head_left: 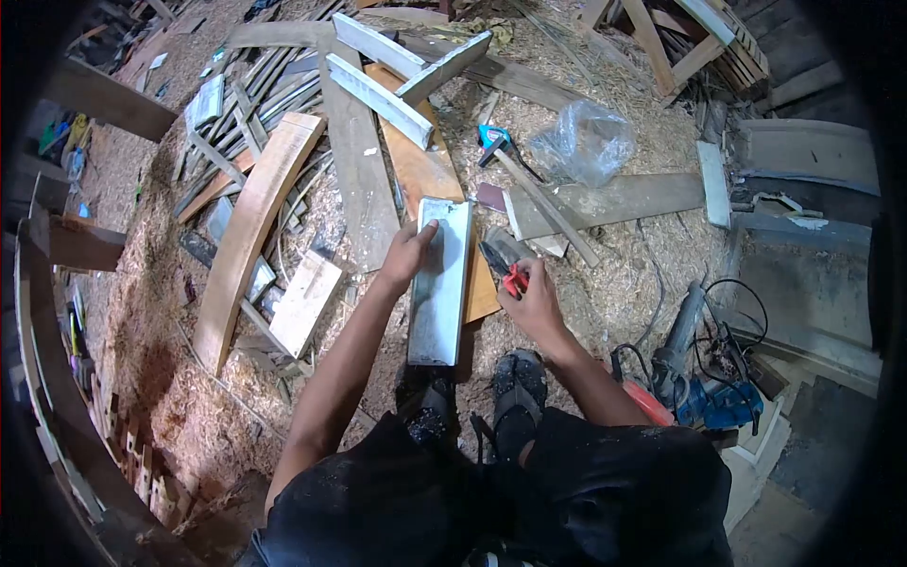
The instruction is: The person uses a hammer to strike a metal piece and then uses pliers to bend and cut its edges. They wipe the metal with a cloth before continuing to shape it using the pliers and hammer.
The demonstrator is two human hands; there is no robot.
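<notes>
My left hand (406, 257) grips the left edge of a white-painted board (440, 307), its thumb lying on the board's face. The board is held lengthwise above the floor, over my feet. To its right, my right hand (537, 310) is closed around the red handles of pliers (513, 281). Their dark jaws point up and left, apart from the board. An orange-brown plank (480, 291) lies partly hidden under the white board. Beyond the pliers, a hammer (550, 208) with a wooden handle rests on the floor.
Wood shavings cover the floor. White boards joined together (383, 102) lie ahead, near a clear plastic bag (586, 144). A curved plank (255, 236) and scrap strips are at left. A grey power tool (678, 331) and a blue one (723, 404), with cords, sit at right.
</notes>
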